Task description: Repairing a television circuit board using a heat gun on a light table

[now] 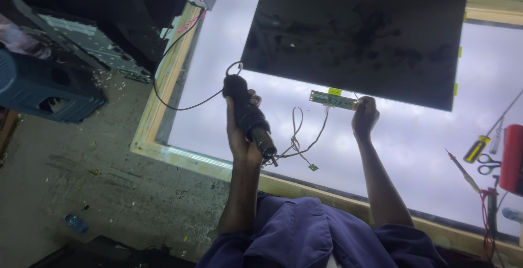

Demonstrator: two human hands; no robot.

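My left hand [238,137] is closed around a black, thick-handled corded tool [248,113] whose metal tip points down toward me; its black cord [180,104] loops off to the left. At the lower edge of a large dark screen panel [354,39], my right hand [364,118] touches the end of a narrow green circuit strip [332,99]. The panel lies on a lit white table surface [414,137]. Thin wires [297,137] with a tiny green board [313,166] lie between my hands.
A wooden frame [158,110] borders the lit table. At the right edge lie a yellow-handled screwdriver [476,148], scissors [488,163], a red probe [463,171] and a red object [512,159]. A blue crate [43,85] and a plastic bottle [75,223] are on the floor.
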